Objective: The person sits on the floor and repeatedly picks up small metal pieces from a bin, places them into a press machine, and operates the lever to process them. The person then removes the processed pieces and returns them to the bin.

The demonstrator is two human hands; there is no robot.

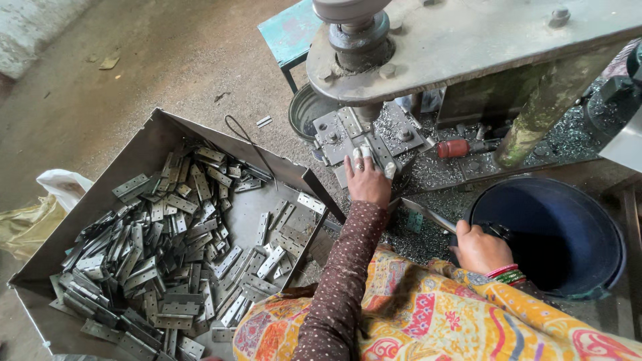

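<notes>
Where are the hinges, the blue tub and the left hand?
Hinges (167,267): head view, middle of the pile.
Blue tub (612,234): head view, right rim.
Left hand (366,182): head view, back of the hand.

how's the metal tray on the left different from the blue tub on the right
The metal tray is grey, flat-sided and angular; the blue tub is round and dark. The tray is heaped with metal hinge plates; the tub looks nearly empty. The right hand rests at the tub's rim; neither hand touches the tray.
</notes>
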